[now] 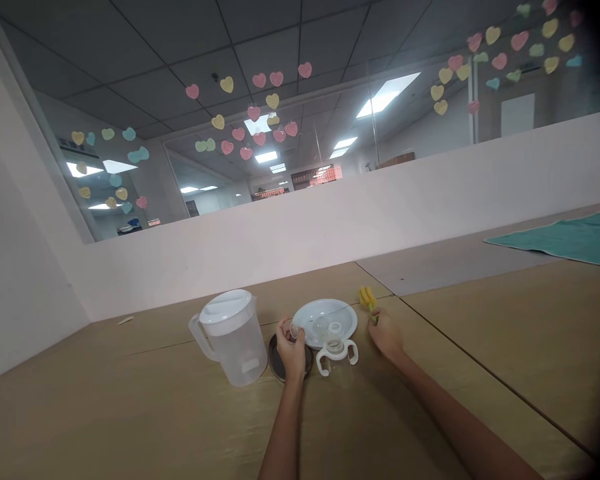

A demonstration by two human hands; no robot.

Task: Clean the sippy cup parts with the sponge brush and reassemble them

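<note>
A two-handled bottle (336, 347) stands on the tabletop (180, 420); the left hand (291, 348) pinches a clear piece (294, 331) above a dark dish (275, 359); the right hand (386, 335) grips a yellow brush (367, 297); a plate (325, 309) lies toward the far edge.

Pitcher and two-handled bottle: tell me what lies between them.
The head view shows a dark round dish and the left hand between the pitcher and the bottle.
</note>
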